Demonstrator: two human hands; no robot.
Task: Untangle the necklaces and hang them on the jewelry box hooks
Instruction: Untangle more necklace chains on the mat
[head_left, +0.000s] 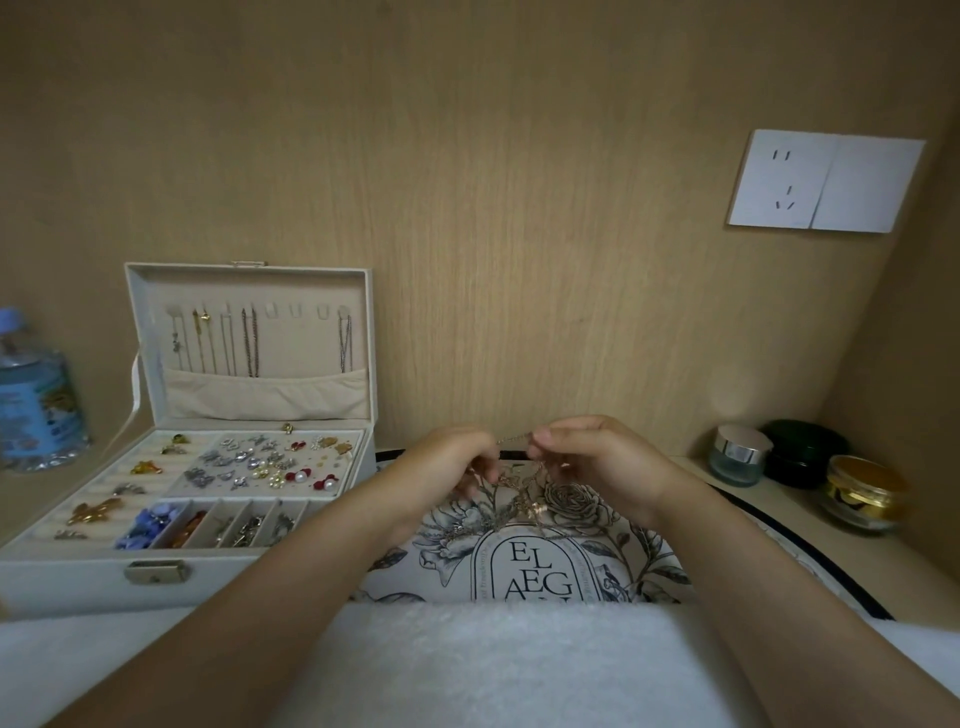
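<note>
Fingers (558, 436) of your left hand (452, 460) and right hand (597, 457) are curled, pinching a fine chain (514, 438) stretched between them, the tangled necklaces (522, 501) dangling just below. These chains look light, limp and quick to kink, so pinch right beside the knot and tease rather than pull. Free hooks (296, 310) wait in the jewelry box (249, 270) lid, well beyond your left fingers.
</note>
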